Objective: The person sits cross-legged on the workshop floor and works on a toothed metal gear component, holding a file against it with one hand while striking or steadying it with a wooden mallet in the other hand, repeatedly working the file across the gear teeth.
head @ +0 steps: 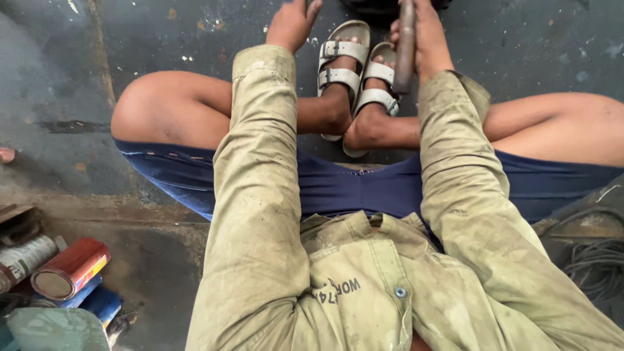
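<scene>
Seated on the floor, our right hand [426, 36] grips a rod [405, 45]; left hand [292, 23] reaches fwd, empty.

We sit w/ knees apart, ankles crossed, sandals [354, 71] on the dark floor [533, 52]. Our right hand is wrapped round a worn, brownish rod, held roughly upright just above the right foot; its top runs out of frame, so we can't tell what it meets. Left hand lies loose, fingers half curled, near a dark object [383, 5] at the top edge, touching or not we can't tell. As for progress: rod is in hand, but no result shows, so we judge the work as underway, w/ most of it unseen. Cans [68, 266] lie at lower left, cables [595, 263] at lower right, well apart from both hands.
</scene>
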